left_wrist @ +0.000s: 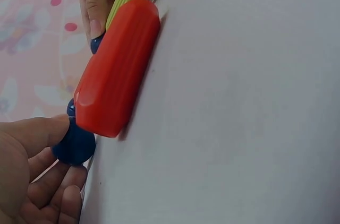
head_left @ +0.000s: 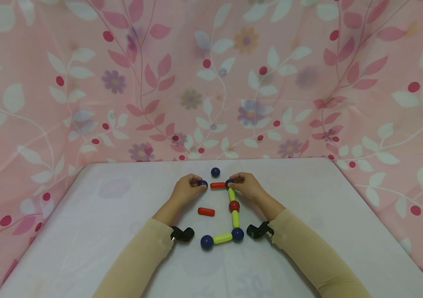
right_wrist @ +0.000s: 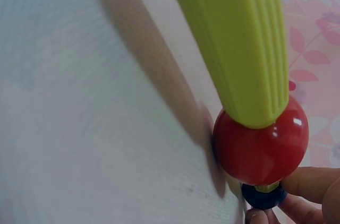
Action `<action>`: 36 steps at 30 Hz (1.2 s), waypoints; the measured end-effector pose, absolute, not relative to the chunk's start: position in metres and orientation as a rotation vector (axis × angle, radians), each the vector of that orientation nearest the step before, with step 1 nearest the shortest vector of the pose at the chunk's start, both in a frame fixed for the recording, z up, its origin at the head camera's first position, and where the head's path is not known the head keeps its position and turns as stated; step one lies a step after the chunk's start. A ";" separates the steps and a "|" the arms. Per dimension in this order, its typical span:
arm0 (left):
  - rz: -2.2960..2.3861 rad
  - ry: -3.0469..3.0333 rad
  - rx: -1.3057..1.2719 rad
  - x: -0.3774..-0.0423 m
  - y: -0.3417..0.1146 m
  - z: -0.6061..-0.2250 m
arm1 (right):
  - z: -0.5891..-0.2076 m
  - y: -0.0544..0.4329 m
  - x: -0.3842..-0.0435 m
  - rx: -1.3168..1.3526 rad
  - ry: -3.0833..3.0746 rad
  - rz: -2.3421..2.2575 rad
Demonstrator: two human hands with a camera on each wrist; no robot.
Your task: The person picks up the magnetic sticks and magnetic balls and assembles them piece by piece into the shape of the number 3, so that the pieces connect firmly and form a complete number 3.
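Note:
My left hand (head_left: pixel 187 191) pinches a blue ball (head_left: pixel 203 184) between thumb and fingers, just left of the free end of a red rod (head_left: pixel 217 185). The rod's other end meets a second blue ball (head_left: pixel 229 183), pinched by my right hand (head_left: pixel 249 187). From that ball a chain runs toward the front: a yellow-green rod (head_left: pixel 231 194), a red ball (head_left: pixel 234 206), another yellow-green rod (head_left: pixel 235 219) and a blue corner ball (head_left: pixel 237 234). There it turns left along a yellow-green rod (head_left: pixel 223 238) to an end blue ball (head_left: pixel 206 242). In the left wrist view, a loose red rod (left_wrist: pixel 118 70) looms large.
That loose red rod (head_left: pixel 206 212) lies inside the bent chain, on the white-covered table (head_left: pixel 122 215). Behind both hands sits a single blue ball (head_left: pixel 215 172). A black wrist camera is on each sleeve, and a pink floral cloth (head_left: pixel 211 82) hangs beyond the table's back edge.

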State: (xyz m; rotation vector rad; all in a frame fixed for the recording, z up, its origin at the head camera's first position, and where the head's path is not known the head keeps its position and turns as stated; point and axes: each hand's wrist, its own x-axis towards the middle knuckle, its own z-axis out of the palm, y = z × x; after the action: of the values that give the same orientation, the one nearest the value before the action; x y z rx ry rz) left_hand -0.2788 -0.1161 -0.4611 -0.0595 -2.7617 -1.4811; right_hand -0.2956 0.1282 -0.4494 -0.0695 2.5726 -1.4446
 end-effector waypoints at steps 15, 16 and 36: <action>-1.503 -2.766 -0.118 -0.278 -0.118 -0.465 | -0.449 0.128 -0.296 -0.074 2.559 -1.461; -1.509 -2.762 -0.121 -0.278 -0.118 -0.465 | -0.449 0.128 -0.295 -0.077 2.557 -1.463; -1.571 -2.749 -0.145 -0.276 -0.117 -0.465 | -0.449 0.128 -0.296 -0.073 2.563 -1.454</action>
State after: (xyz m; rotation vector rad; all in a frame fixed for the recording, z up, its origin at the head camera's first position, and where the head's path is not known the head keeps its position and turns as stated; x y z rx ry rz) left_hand -0.2760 -0.1174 -0.4647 -0.1455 -2.7485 -1.5709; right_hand -0.2955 0.1280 -0.4493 -0.0727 2.5630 -1.4539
